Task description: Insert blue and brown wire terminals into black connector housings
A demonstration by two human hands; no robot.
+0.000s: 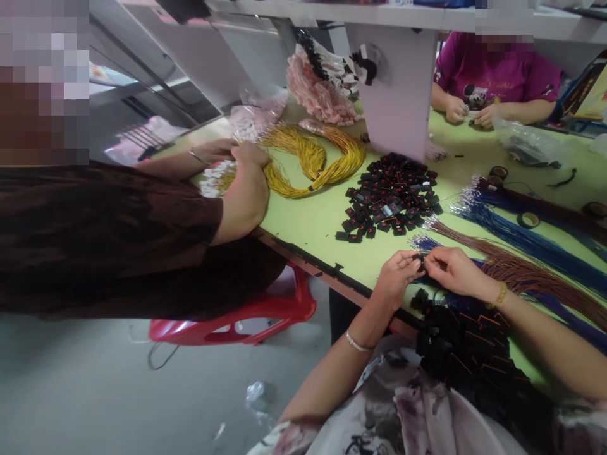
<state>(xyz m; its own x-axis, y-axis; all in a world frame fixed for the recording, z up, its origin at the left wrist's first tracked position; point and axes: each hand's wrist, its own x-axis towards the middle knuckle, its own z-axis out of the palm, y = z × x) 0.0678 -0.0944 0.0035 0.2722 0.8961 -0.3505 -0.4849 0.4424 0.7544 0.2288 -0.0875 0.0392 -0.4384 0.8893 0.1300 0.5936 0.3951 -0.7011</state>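
My left hand [397, 277] pinches a small black plastic connector housing [419, 259] between thumb and fingers at the table's near edge. Close against it, my right hand [450, 270] has its fingertips closed at the housing's side; what they grip is too small to make out. Under and beyond my right wrist runs a bundle of brown wires [521, 262] with metal-tipped ends. Blue wires [516, 230] lie behind it. A heap of black connector housings [393, 196] sits ahead of my hands. Below them, dark housings with wires [465, 341] are piled near my lap.
A co-worker's arm [246, 189] reaches over white connectors [218, 179] at left, beside yellow wire bundles [308, 158]. Another person in a purple shirt [502, 69] works across the table. A white panel [396, 88] rises behind the heap. A red stool [246, 316] stands at lower left.
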